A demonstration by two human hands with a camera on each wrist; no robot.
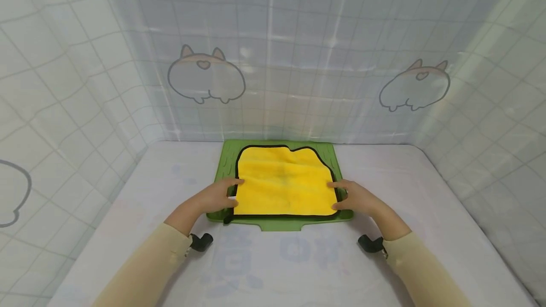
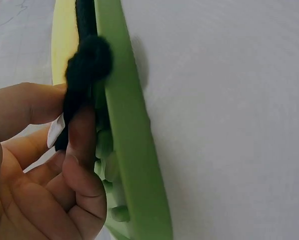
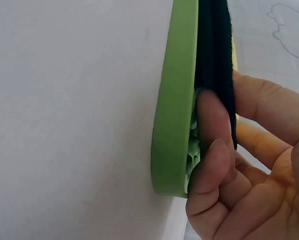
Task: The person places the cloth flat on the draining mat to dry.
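Note:
A yellow cloth with black edging lies spread over a green board with a raised, ridged surface. My left hand pinches the cloth's left edge near its lower corner. In the left wrist view, thumb and fingers close on the black edging beside a small white tag; a dark rounded end of edging sticks out past them. On the opposite side my right hand pinches the right edge, with the black edging between thumb and fingers in the right wrist view. Some fingertips are hidden behind the cloth.
The board rests on a white table covering with faint prints, its far edge close to the back curtain. Grid-patterned side curtains stand left and right. Black wrist mounts stick out inward below both hands.

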